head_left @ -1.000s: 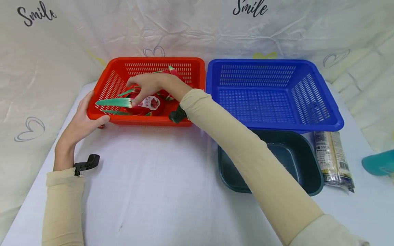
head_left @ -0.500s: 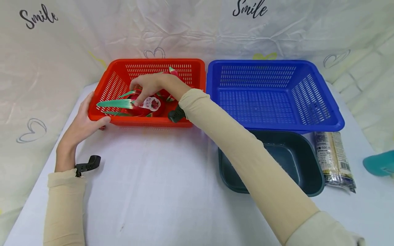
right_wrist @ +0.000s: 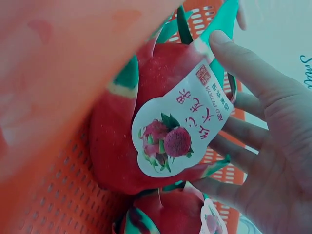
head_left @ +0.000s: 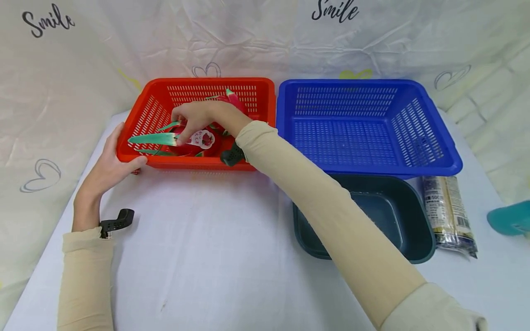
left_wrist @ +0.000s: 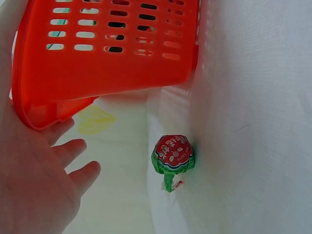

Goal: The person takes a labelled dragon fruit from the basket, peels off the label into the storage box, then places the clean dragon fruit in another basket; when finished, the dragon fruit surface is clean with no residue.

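Note:
A red basket (head_left: 211, 162) stands at the back left, with several dragon fruits in it. My right hand (head_left: 198, 115) reaches in and grips a dragon fruit (right_wrist: 117, 151) that bears a white label (right_wrist: 180, 126). In the right wrist view the thumb presses its green tip and the fingers lie along its far side. Beneath it sits another dragon fruit (right_wrist: 165, 209). My left hand (head_left: 109, 161) holds the basket's front left corner, thumb at the front rim and fingers along the left side. A red and green wrapped candy (left_wrist: 173, 155) lies close to this corner.
To the right of the red basket stands a blue basket (head_left: 447, 168). In front of it sits a dark green tub (head_left: 426, 248). Beside that lies a plastic food packet (head_left: 449, 214). A teal object (head_left: 509, 218) appears at the right edge. White cloth (head_left: 198, 253) covers the table.
The right forearm has shifted very slightly leftward. Both hands keep their places at the red basket and the dragon fruit.

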Motion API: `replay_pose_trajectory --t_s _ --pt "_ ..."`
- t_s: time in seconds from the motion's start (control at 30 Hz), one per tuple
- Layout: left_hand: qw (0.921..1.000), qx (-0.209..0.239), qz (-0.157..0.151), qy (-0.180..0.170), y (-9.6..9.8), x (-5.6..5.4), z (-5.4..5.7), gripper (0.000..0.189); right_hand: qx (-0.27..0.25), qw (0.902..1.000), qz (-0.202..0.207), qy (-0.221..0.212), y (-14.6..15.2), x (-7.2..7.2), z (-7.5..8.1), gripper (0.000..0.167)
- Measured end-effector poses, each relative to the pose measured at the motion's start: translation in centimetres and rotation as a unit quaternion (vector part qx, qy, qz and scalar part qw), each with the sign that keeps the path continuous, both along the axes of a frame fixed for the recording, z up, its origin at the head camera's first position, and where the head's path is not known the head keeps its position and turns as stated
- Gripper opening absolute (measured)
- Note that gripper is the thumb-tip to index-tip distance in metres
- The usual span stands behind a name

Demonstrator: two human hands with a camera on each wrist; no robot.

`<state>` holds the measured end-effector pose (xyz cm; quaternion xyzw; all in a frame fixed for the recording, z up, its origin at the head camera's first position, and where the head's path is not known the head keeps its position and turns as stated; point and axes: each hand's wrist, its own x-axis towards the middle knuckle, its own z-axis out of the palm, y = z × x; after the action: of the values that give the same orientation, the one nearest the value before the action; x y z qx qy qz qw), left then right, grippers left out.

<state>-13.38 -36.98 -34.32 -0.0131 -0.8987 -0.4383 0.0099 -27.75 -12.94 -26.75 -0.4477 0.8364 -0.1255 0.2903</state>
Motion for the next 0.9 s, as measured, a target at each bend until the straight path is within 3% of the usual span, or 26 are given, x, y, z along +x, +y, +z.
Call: replay_pose_trajectory --t_s 0.17,0.43,0.9 --pt "1.0 0.002 -0.001 0.004 -0.2 0.12 -0.02 0.09 -0.001 0.9997 0.009 0.022 -0.4 0.09 -0.19 0.07" --pt "1.0 0.004 0.001 0.004 -0.24 0.12 -0.01 0.089 -0.003 0.9993 -0.018 0.031 -0.93 0.47 -0.27 0.065" --pt "1.0 0.005 -0.001 -0.001 -0.11 -0.25 -0.12 0.09 0.007 0.9986 -0.028 0.045 -0.98 0.6 0.17 0.061"
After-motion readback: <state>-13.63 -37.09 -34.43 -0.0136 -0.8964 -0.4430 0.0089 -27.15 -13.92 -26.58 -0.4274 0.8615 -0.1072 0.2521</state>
